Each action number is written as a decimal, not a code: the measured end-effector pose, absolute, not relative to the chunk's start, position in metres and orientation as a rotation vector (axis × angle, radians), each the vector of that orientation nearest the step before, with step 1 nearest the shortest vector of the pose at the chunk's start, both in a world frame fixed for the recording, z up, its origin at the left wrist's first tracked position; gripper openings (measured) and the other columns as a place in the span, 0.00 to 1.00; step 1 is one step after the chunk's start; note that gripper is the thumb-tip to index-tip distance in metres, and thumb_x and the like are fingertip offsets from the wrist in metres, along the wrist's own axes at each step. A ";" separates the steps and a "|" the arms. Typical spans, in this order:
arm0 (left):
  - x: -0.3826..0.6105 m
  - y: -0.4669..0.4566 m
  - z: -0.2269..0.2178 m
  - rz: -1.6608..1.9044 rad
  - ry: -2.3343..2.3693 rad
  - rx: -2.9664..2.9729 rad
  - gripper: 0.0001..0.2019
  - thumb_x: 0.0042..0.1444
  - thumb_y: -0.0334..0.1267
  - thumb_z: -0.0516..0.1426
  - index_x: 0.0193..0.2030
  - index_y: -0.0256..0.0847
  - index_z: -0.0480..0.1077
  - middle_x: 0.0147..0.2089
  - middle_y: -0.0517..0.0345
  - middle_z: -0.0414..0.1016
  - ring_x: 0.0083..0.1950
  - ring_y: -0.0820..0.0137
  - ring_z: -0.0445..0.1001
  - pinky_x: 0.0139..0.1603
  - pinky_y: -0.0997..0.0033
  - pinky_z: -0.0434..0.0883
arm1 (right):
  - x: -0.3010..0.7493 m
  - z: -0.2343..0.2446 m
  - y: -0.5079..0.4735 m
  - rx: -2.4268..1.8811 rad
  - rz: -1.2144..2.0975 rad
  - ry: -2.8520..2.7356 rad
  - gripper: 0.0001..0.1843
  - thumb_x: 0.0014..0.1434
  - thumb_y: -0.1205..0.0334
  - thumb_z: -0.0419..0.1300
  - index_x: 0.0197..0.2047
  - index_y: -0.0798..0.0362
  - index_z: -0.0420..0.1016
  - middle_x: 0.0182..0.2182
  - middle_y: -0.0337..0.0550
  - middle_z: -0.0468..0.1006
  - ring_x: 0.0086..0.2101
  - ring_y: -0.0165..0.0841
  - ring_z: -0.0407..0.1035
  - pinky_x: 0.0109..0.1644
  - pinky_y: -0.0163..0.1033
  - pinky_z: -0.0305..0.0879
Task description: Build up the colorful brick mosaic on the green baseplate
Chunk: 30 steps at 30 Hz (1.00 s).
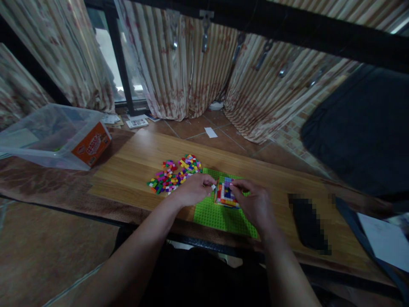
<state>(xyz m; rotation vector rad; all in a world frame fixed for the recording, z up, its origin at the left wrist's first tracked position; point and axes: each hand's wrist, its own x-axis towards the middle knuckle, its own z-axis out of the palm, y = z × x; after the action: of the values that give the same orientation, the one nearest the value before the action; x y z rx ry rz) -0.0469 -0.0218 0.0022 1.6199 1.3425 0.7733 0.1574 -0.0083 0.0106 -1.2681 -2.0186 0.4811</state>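
A green studded baseplate [207, 219] lies on the wooden board, bearing a small square build of colourful toy bricks [225, 198]. My left hand [198, 187] is at the build's left side, thumb and forefinger pinched on a small white toy brick [213, 186]. Over the build's right edge is my right hand [254, 198], its fingers drawn together at the upper bricks. Whatever its fingertips may hold is too small to make out. Left of the baseplate spreads a pile of loose toy bricks [164, 177] in many colours, partly hidden behind my left hand.
A clear plastic bin [47, 149] with an orange label stands at the far left. To the right, a dark pixelated object [308, 224] rests on the wooden board [128, 170]. Striped curtains [198, 72] hang behind, and a black covered shape [361, 128] stands at the right.
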 end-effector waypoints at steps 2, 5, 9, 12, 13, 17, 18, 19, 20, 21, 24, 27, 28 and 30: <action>-0.047 -0.022 0.002 0.768 1.348 1.632 0.13 0.49 0.30 0.53 0.39 0.38 0.76 0.32 0.59 0.77 0.33 0.72 0.73 0.35 0.74 0.68 | 0.158 0.009 -0.008 -1.249 0.518 -2.001 0.09 0.58 0.59 0.59 0.35 0.50 0.81 0.35 0.44 0.83 0.32 0.36 0.76 0.40 0.41 0.70; -0.046 -0.021 0.000 0.764 1.360 1.645 0.13 0.50 0.31 0.53 0.40 0.38 0.76 0.32 0.59 0.78 0.33 0.72 0.73 0.35 0.74 0.68 | 0.158 0.005 -0.007 -1.219 0.529 -2.023 0.10 0.59 0.60 0.58 0.36 0.50 0.81 0.36 0.45 0.82 0.34 0.36 0.76 0.41 0.42 0.71; -0.046 -0.021 -0.001 0.752 1.370 1.662 0.13 0.51 0.31 0.54 0.40 0.38 0.76 0.32 0.59 0.78 0.34 0.71 0.73 0.35 0.74 0.68 | 0.156 0.001 -0.006 -1.189 0.534 -2.066 0.11 0.60 0.61 0.57 0.36 0.49 0.82 0.38 0.46 0.81 0.37 0.37 0.75 0.44 0.42 0.70; -0.046 -0.021 0.000 0.739 1.364 1.663 0.13 0.51 0.31 0.53 0.40 0.37 0.76 0.32 0.58 0.78 0.34 0.71 0.73 0.35 0.73 0.68 | 0.154 -0.001 -0.006 -1.204 0.488 -2.073 0.10 0.60 0.62 0.57 0.36 0.49 0.82 0.37 0.45 0.81 0.39 0.38 0.75 0.45 0.43 0.69; -0.046 -0.021 0.000 0.740 1.363 1.659 0.13 0.51 0.31 0.53 0.40 0.37 0.76 0.33 0.58 0.78 0.34 0.71 0.73 0.35 0.73 0.68 | 0.153 -0.002 -0.005 -1.210 0.473 -2.076 0.10 0.59 0.62 0.57 0.35 0.49 0.82 0.37 0.45 0.81 0.39 0.38 0.75 0.45 0.44 0.69; -0.045 -0.021 0.001 0.742 1.368 1.650 0.13 0.51 0.30 0.53 0.40 0.36 0.77 0.33 0.57 0.79 0.34 0.70 0.74 0.35 0.72 0.68 | 0.150 -0.003 -0.003 -1.243 0.427 -2.092 0.09 0.59 0.62 0.58 0.33 0.48 0.81 0.34 0.44 0.81 0.38 0.38 0.74 0.44 0.44 0.68; -0.045 -0.021 0.002 0.741 1.372 1.650 0.13 0.51 0.30 0.53 0.40 0.36 0.77 0.33 0.57 0.79 0.34 0.70 0.74 0.36 0.72 0.69 | 0.150 -0.003 -0.003 -1.246 0.420 -2.098 0.08 0.58 0.62 0.59 0.33 0.48 0.81 0.34 0.43 0.81 0.37 0.38 0.73 0.44 0.44 0.68; -0.045 -0.022 0.002 0.743 1.378 1.648 0.13 0.51 0.30 0.54 0.40 0.36 0.77 0.33 0.57 0.79 0.34 0.70 0.74 0.36 0.72 0.69 | 0.149 -0.003 -0.003 -1.246 0.412 -2.101 0.08 0.58 0.62 0.59 0.32 0.48 0.81 0.33 0.43 0.81 0.37 0.38 0.73 0.43 0.44 0.68; -0.045 -0.021 0.002 0.745 1.382 1.647 0.13 0.51 0.30 0.54 0.40 0.36 0.77 0.33 0.56 0.79 0.34 0.69 0.74 0.37 0.71 0.69 | 0.149 -0.003 -0.003 -1.245 0.405 -2.103 0.08 0.58 0.62 0.59 0.32 0.48 0.80 0.33 0.43 0.81 0.37 0.38 0.73 0.43 0.43 0.68; -0.045 -0.021 0.002 0.749 1.383 1.644 0.13 0.51 0.30 0.54 0.41 0.35 0.77 0.34 0.56 0.79 0.34 0.69 0.74 0.37 0.71 0.69 | 0.149 -0.003 -0.003 -1.241 0.398 -2.105 0.08 0.59 0.62 0.59 0.32 0.48 0.80 0.33 0.43 0.81 0.37 0.38 0.73 0.43 0.43 0.68; -0.045 -0.022 0.001 0.753 1.369 1.637 0.13 0.52 0.31 0.54 0.41 0.35 0.77 0.35 0.54 0.80 0.35 0.68 0.75 0.38 0.70 0.70 | 0.148 -0.003 -0.004 -1.232 0.382 -2.113 0.09 0.59 0.62 0.59 0.32 0.48 0.80 0.33 0.43 0.81 0.37 0.38 0.73 0.44 0.43 0.67; -0.045 -0.022 0.001 0.754 1.363 1.642 0.12 0.54 0.31 0.53 0.41 0.35 0.76 0.35 0.54 0.80 0.35 0.69 0.76 0.38 0.71 0.70 | 0.149 -0.002 -0.006 -1.236 0.370 -2.130 0.08 0.59 0.62 0.59 0.33 0.48 0.80 0.34 0.43 0.81 0.37 0.38 0.73 0.44 0.43 0.67; -0.045 -0.022 0.002 0.752 1.364 1.645 0.12 0.54 0.31 0.53 0.40 0.35 0.76 0.35 0.54 0.80 0.35 0.69 0.76 0.38 0.71 0.70 | 0.148 -0.002 -0.006 -1.240 0.363 -2.134 0.08 0.59 0.62 0.59 0.33 0.48 0.80 0.34 0.43 0.81 0.37 0.38 0.73 0.44 0.43 0.67; -0.045 -0.022 0.003 0.740 1.364 1.653 0.12 0.53 0.30 0.53 0.40 0.36 0.76 0.35 0.55 0.80 0.36 0.69 0.76 0.37 0.72 0.70 | 0.148 -0.002 -0.007 -1.247 0.349 -2.145 0.08 0.60 0.62 0.58 0.33 0.49 0.80 0.34 0.44 0.81 0.37 0.38 0.73 0.44 0.43 0.67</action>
<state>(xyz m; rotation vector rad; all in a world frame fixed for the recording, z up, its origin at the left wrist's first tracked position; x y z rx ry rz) -0.0455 -0.0223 0.0030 1.6534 1.3643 0.7400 0.1483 -0.0073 -0.0017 -1.2474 -2.1446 0.3490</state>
